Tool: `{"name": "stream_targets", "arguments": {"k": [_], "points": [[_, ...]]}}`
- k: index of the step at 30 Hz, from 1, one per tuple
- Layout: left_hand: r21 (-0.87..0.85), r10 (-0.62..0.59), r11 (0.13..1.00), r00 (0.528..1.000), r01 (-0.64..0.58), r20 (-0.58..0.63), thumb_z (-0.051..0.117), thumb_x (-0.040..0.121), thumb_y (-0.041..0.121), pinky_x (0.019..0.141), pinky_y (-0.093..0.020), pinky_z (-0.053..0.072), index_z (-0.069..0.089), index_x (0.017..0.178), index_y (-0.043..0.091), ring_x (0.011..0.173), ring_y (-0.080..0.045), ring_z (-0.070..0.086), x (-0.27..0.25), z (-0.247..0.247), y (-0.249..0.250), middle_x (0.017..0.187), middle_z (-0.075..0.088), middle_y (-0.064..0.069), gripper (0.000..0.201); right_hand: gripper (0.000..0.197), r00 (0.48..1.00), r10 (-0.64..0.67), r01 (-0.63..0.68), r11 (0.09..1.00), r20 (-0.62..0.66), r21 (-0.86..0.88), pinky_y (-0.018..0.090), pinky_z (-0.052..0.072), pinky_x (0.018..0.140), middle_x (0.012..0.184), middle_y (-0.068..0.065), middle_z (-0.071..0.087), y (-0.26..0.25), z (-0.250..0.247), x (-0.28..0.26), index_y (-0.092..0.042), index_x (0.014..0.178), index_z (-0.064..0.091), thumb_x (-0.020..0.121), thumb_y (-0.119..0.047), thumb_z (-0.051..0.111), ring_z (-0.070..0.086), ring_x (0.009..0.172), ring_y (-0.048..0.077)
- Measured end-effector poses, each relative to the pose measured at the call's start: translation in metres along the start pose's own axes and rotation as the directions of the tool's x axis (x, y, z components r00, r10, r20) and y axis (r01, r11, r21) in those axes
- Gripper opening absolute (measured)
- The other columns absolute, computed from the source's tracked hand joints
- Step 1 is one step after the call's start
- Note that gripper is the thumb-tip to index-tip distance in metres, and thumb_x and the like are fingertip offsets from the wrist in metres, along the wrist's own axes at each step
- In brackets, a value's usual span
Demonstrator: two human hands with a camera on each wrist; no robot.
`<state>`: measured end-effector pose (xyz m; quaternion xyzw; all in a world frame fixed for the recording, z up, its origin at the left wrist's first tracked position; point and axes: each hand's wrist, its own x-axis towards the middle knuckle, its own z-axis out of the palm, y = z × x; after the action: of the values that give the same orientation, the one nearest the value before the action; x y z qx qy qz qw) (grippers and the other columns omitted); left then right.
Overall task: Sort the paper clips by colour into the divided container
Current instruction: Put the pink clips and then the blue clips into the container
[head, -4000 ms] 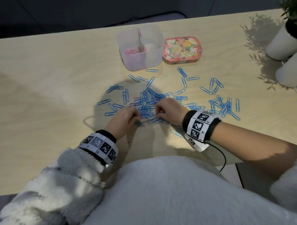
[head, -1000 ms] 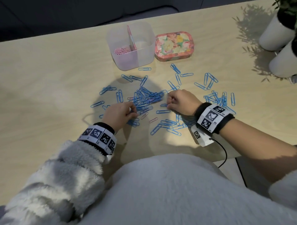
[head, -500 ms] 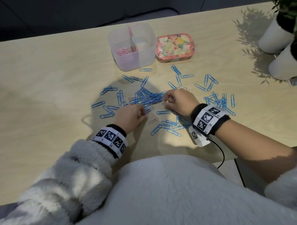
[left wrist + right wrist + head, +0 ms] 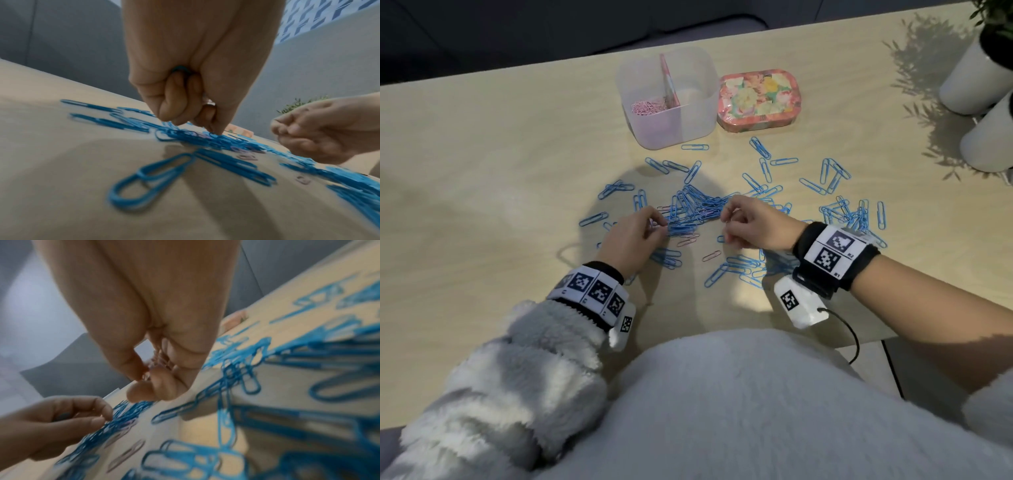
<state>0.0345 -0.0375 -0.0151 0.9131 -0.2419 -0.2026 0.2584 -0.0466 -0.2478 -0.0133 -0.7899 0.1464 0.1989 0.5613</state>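
Observation:
Many blue paper clips lie scattered on the wooden table, with a few pink clips among them. The clear divided container stands at the back and has pink clips in its left compartment. My left hand is at the left edge of the central pile, fingers curled, fingertips on the clips and a blue clip tucked in its palm. My right hand hovers at the pile's right side, its curled fingers holding small pink clips.
A floral tin sits right of the container. Two white plant pots stand at the far right edge. Loose blue clips spread rightward under my right wrist. The table's near edge meets my fluffy white sleeve.
Both hands have shifted from the near side of the pile up to its middle. The right hand moved left, and the left hand's fingers now touch the clips.

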Motion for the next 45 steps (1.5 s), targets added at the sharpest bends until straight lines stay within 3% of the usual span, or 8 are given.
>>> {"name": "stream_targets", "arguments": {"k": [8,13,19,23,27,31,35,45], "points": [[0.231,0.103,0.966,0.993,-0.115,0.064,0.061,0.084,0.039,0.058,-0.028,0.030,0.063,0.091,0.023,0.067,-0.016,0.045,-0.003,0.009,0.011,0.059,0.040,0.010,0.018,0.013,0.994,-0.102,0.111,0.785,0.049,-0.610,0.026,0.033,0.067,0.071,-0.010,0.049,-0.002,0.020,-0.007,-0.019,0.087,0.060,0.079,-0.027,0.066,0.046,0.073,0.014],[0.316,0.142,0.932,0.980,-0.180,0.140,0.056,0.089,0.034,0.065,-0.031,0.038,0.058,0.095,0.020,0.087,-0.021,0.056,0.000,0.017,0.023,0.081,0.054,0.004,0.016,0.004,0.996,-0.038,0.078,0.742,0.075,-0.665,0.026,0.033,0.069,0.080,-0.004,0.053,-0.003,0.024,-0.009,-0.021,0.082,0.056,0.082,-0.023,0.060,0.046,0.078,0.017],[-0.178,0.020,0.983,0.955,0.035,0.297,0.051,0.092,0.024,0.052,-0.021,0.033,0.053,0.080,0.015,0.054,-0.008,0.042,0.007,0.005,0.022,0.064,0.047,0.004,0.015,0.021,0.994,-0.067,0.102,0.854,0.088,-0.510,0.022,0.032,0.059,0.071,-0.004,0.049,0.002,0.010,-0.006,-0.021,0.070,0.043,0.086,-0.012,0.053,0.044,0.072,0.018],[-0.711,-0.097,0.612,0.925,0.347,0.367,0.046,0.094,0.017,0.036,-0.013,0.023,0.050,0.071,0.016,0.037,-0.001,0.026,0.012,-0.006,0.022,0.059,0.044,0.007,0.024,0.016,1.000,-0.029,0.028,0.997,-0.010,-0.075,0.014,0.036,0.045,0.066,0.001,0.054,-0.003,0.001,0.002,-0.012,0.085,0.050,0.087,0.003,0.045,0.048,0.047,0.006],[-0.845,-0.077,0.315,0.899,0.432,0.431,0.044,0.095,0.010,0.037,-0.009,0.034,0.059,0.093,0.015,0.039,0.000,0.036,0.014,-0.012,0.015,0.057,0.056,0.008,0.016,0.025,0.991,0.126,-0.120,0.985,-0.040,0.125,0.021,0.030,0.047,0.061,0.004,0.045,-0.014,0.008,0.014,-0.017,0.068,0.048,0.086,-0.003,0.036,0.040,0.045,0.014],[-0.854,-0.080,0.221,0.881,0.472,0.466,0.041,0.094,0.002,0.063,-0.018,0.058,0.056,0.119,0.007,0.057,-0.006,0.060,0.011,-0.014,0.009,0.070,0.063,0.002,0.029,0.017,0.996,-0.073,0.061,0.976,-0.049,-0.207,0.022,0.033,0.053,0.060,-0.006,0.045,-0.017,0.025,0.015,-0.016,0.070,0.049,0.084,-0.018,0.058,0.041,0.053,0.008],[-0.833,-0.090,0.115,0.840,0.542,0.535,0.041,0.094,0.012,0.084,-0.027,0.056,0.058,0.112,0.009,0.079,-0.014,0.071,0.010,-0.016,0.004,0.090,0.068,-0.003,0.025,0.016,0.972,-0.228,0.217,0.754,0.063,-0.621,0.027,0.033,0.068,0.089,0.000,0.064,-0.018,0.032,0.013,-0.018,0.095,0.057,0.081,-0.024,0.061,0.060,0.088,0.023],[-0.857,-0.107,-0.009,0.852,0.515,0.513,0.027,0.093,0.012,0.075,-0.026,0.058,0.051,0.112,0.008,0.073,-0.015,0.067,0.012,-0.010,0.008,0.090,0.060,-0.006,0.031,0.010,0.994,-0.080,0.110,0.665,0.076,-0.739,0.032,0.037,0.074,0.102,0.012,0.064,-0.013,0.024,0.006,-0.014,0.094,0.055,0.089,-0.019,0.048,0.057,0.095,0.031]]}}
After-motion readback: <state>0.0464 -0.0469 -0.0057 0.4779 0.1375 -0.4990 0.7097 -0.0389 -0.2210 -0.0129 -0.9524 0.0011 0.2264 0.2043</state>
